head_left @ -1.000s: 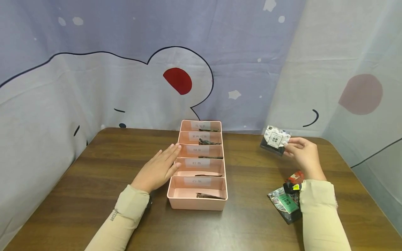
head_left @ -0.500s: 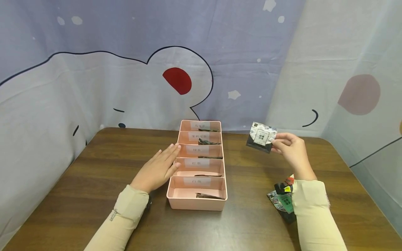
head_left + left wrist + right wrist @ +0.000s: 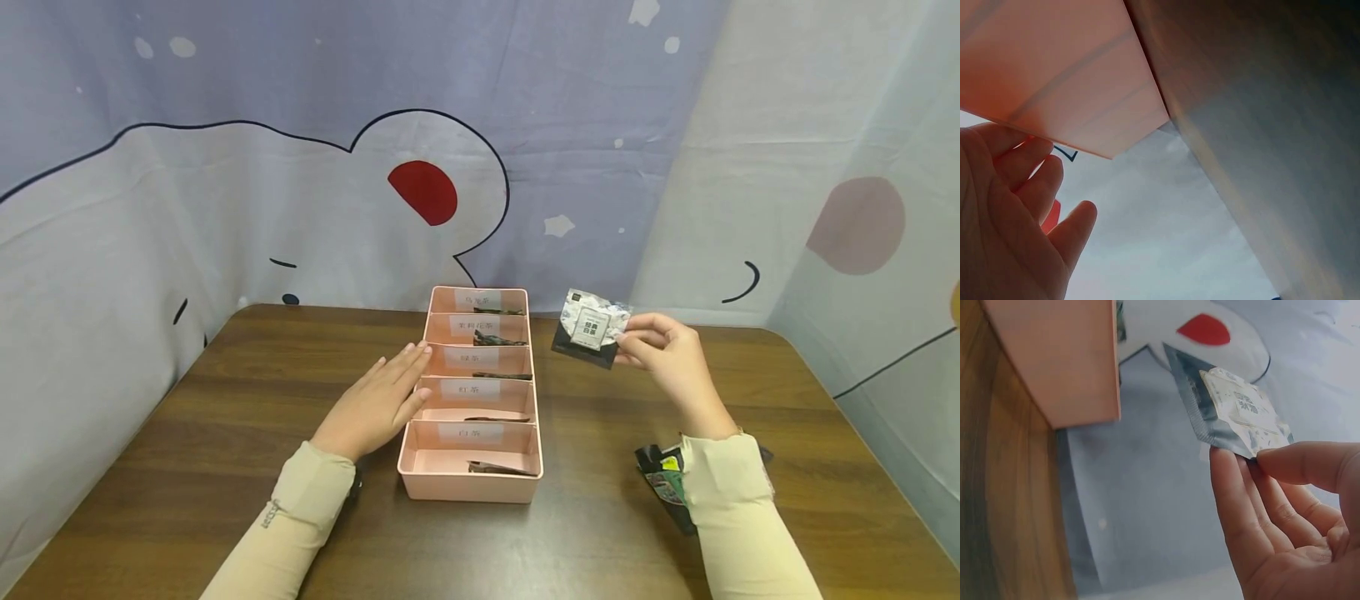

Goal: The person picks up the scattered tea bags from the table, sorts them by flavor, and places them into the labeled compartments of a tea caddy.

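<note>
In the head view a long pink box (image 3: 470, 487) with several labelled compartments stands mid-table, a dark sachet lying in each. My left hand (image 3: 375, 403) rests along its left rim, fingers straight. The left wrist view shows those fingers (image 3: 1038, 178) by the rim of the box wall (image 3: 1054, 69). To the right of the box, my right hand (image 3: 670, 360) pinches a black-and-white tea sachet (image 3: 592, 327) by its right edge, raised above the table. Thumb and fingers meet on one corner of that sachet (image 3: 1241, 406) in the right wrist view.
More tea sachets (image 3: 670, 486), one with a green label, lie on the wooden table (image 3: 585, 533) at right, partly covered by the right sleeve (image 3: 731, 483). Behind the table hangs a printed curtain (image 3: 585, 167).
My right hand has moved left with the tea sachet, bringing it closer to the pink box. The right sleeve now covers more of the sachets on the table. My left hand stays put.
</note>
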### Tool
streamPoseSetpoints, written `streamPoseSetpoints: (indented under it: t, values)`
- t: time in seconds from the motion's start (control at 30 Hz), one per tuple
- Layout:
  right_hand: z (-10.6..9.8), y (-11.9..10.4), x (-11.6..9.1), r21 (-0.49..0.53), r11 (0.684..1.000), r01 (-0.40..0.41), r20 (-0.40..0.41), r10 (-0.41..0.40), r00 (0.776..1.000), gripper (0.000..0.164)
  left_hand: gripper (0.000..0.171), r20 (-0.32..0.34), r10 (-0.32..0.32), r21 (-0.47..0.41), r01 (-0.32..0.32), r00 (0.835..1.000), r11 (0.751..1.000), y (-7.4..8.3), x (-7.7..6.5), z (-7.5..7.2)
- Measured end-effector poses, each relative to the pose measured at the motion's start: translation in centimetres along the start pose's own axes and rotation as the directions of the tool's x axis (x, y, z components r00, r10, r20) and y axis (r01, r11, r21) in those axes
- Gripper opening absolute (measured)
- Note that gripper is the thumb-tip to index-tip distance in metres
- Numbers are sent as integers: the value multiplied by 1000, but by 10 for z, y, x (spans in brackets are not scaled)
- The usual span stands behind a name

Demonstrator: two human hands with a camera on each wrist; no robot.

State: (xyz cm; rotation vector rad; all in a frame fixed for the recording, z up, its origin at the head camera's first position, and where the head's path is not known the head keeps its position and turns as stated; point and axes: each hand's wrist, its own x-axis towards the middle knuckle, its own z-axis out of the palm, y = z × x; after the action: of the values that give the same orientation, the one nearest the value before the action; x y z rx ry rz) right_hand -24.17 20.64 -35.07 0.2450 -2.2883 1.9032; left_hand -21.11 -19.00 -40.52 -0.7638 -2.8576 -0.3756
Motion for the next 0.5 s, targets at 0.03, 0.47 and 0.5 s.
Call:
streamPoseSetpoints:
  t: [0.03, 0.47, 0.5]
  values:
    - [2, -2, -1, 18, 1000, 4, 8, -4, 1000, 20, 63, -1, 1, -1, -1, 1000, 1000, 0, 0, 0]
    - [26, -14, -12, 39, 999, 29, 61, -31, 998, 21, 62, -6, 5, 3, -5, 1000, 1000, -1, 1, 2]
    - [28, -14, -13, 39, 999, 28, 66, -30, 997, 20, 62, -5, 5, 4, -5, 1000, 1000, -1, 1, 2]
